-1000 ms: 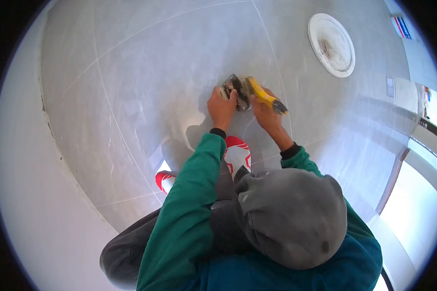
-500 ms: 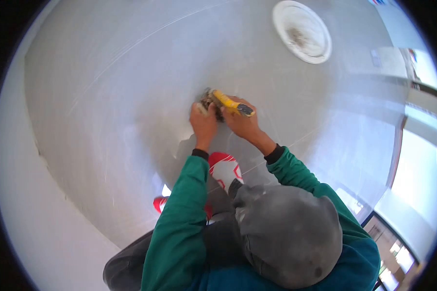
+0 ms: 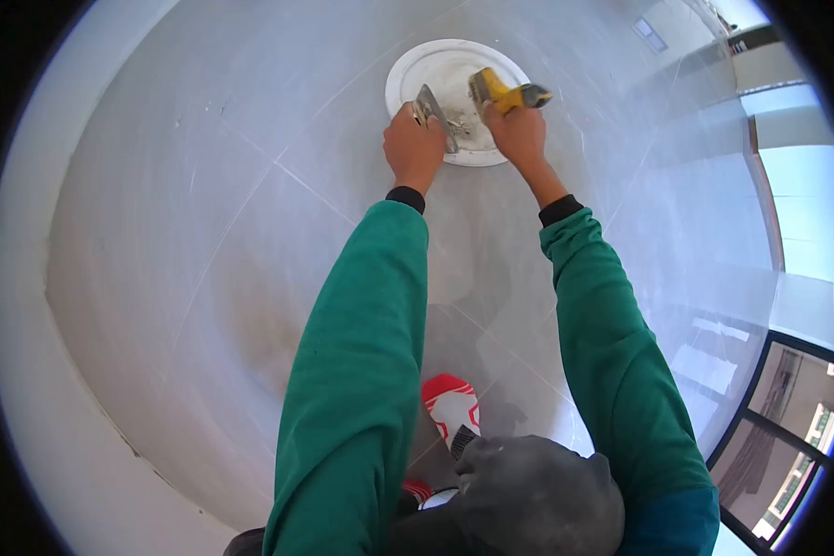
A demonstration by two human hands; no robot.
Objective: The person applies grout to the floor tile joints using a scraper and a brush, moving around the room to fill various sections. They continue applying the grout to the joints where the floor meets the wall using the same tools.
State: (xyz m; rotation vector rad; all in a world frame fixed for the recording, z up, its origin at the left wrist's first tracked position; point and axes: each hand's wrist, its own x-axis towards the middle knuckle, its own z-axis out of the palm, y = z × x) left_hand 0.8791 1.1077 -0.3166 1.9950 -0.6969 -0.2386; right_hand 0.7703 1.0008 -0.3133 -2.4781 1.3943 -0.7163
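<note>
Over the left edge of a round white lid-like dish (image 3: 410, 67) on the floor, my left hand (image 3: 414, 144) is closed around a flat metal scraper (image 3: 433, 113), its blade tilted over the dish. At the dish's right side my right hand (image 3: 517, 134) grips a yellow-handled brush (image 3: 500, 91) with a dark handle end. The brush's head is turned toward the middle of the dish. Greyish-brown debris (image 3: 461, 125) lies in the dish between the two tools.
Grey tiled floor (image 3: 241, 269) with pale joint lines surrounds the dish. A white wall (image 3: 28, 371) curves along the left. Near the bottom are a red and white sock (image 3: 453, 408) and a grey cap (image 3: 547, 496). A dark-framed window (image 3: 778, 426) stands at the lower right.
Both hands have moved forward from the floor to the dish, arms now stretched out. The scraper and brush, earlier close together, are now apart. The dish appears further left in view.
</note>
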